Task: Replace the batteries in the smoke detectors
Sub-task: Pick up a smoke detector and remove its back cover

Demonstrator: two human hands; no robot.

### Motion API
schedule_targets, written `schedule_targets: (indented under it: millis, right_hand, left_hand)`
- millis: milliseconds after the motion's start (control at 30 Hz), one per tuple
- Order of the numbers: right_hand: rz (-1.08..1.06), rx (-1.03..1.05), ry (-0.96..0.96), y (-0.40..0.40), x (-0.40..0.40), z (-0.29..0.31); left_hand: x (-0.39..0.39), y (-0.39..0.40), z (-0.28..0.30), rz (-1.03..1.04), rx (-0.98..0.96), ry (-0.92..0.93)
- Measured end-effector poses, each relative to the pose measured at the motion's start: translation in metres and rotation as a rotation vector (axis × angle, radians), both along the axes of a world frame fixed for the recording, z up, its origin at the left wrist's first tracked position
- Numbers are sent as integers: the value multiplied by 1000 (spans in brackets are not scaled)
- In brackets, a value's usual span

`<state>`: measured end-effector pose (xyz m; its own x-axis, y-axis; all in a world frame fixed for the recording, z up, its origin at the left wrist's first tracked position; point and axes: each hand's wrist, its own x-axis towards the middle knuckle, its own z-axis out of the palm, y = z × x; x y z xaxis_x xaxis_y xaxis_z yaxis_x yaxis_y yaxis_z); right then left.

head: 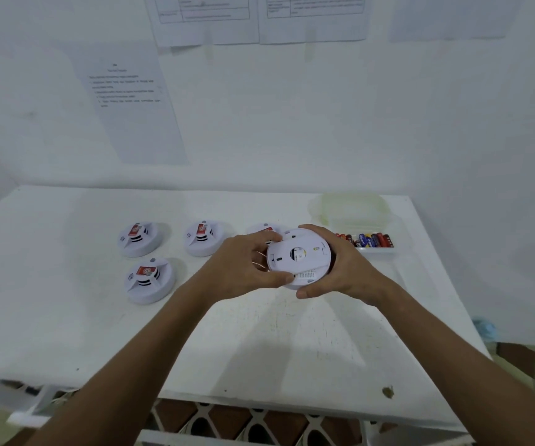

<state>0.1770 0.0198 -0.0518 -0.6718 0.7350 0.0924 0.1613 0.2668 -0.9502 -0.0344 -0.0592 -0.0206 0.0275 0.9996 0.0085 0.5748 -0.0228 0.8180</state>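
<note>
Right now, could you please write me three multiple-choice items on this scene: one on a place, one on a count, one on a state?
1. Where are the batteries?
A. In the clear tray right of the held smoke detector
B. On the floor
C. On the wall

2. How many smoke detectors lie fully in view on the table, unheld?
A. One
B. Three
C. Six

3. The held smoke detector is:
A. Flat on the table
B. Gripped by both hands, back facing the camera
C. Inside the tray

Answers: A, the tray holds them; B, three lie left; C is wrong, B: left hand and right hand hold it.
</note>
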Motion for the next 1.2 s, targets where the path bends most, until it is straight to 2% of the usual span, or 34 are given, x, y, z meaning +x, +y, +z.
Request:
schedule_targets:
  millis: [333,600,867,1067,1133,1200]
  right_hand:
    - [110,-47,-61,5,15,7]
    - [129,-15,-103,6,21,9]
    - [106,14,-53,7,17,3]
    - [135,10,-82,7,11,1]
    - [148,-1,-75,8,9,2]
    - [154,-9,-61,9,9,3]
  left_hand:
    - [8,2,3,-15,67,30]
    - [8,2,9,-137,-2,21]
    - [11,5,9,-79,84,190]
    - [14,8,11,-127,201,521]
    - [11,11,12,-136,202,515]
    - [7,15,11,-120,164,421]
